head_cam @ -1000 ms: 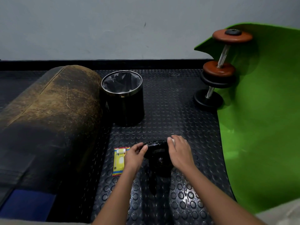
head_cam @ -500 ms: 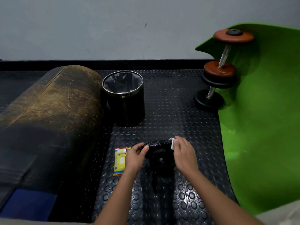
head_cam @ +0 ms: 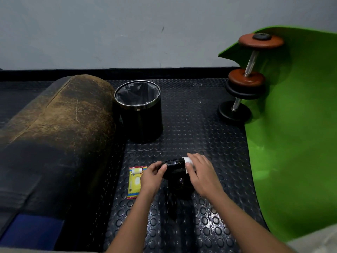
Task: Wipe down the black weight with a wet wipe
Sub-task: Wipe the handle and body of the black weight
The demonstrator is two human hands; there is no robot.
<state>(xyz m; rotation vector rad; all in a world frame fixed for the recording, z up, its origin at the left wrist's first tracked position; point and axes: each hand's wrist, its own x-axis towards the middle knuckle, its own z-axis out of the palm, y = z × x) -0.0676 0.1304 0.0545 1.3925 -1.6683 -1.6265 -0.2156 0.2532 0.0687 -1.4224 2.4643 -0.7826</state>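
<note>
While the left hand (head_cam: 152,177) grips the black weight (head_cam: 176,173) at its nine o'clock edge on the floor, the right hand (head_cam: 200,172) presses a wet wipe (head_cam: 187,162) against its three o'clock side, fingers seemingly flat.

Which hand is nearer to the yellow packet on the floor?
Left. The left hand lies right beside the yellow packet; the right hand is beyond the black weight.

head-worn view, looking down, close
</note>
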